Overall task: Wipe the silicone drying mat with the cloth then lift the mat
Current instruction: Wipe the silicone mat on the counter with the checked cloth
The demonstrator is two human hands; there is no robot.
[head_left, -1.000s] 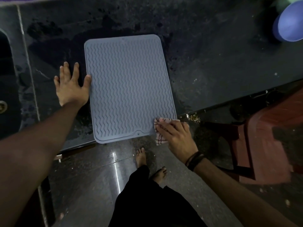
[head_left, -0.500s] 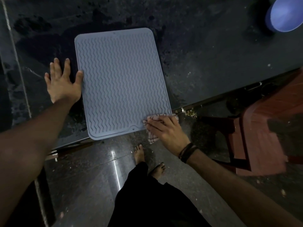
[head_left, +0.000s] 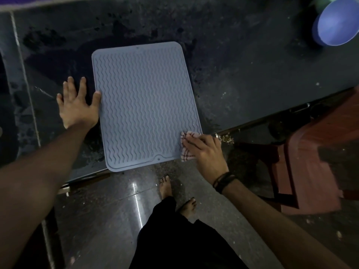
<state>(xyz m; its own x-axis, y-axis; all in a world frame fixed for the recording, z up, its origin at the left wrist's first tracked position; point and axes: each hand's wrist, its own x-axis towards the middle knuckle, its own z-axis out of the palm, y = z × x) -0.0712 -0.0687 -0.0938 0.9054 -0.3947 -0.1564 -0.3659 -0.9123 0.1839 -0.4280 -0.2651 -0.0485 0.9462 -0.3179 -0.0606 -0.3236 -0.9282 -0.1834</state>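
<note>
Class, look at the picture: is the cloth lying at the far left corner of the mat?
No, the right hand presses the cloth on the near right corner of the mat.

Cloth: the white checked cloth [head_left: 186,146] is mostly hidden under the right hand [head_left: 206,152].
Mat corner: the grey wavy-ribbed silicone mat [head_left: 145,105] has its near right corner covered.
Bowl: the round blue bowl [head_left: 336,26] is cut off at the counter's far right edge.

A blue bowl [head_left: 337,24] sits on the dark counter [head_left: 242,78]; perhaps a red chair [head_left: 310,162] stands beside.
</note>
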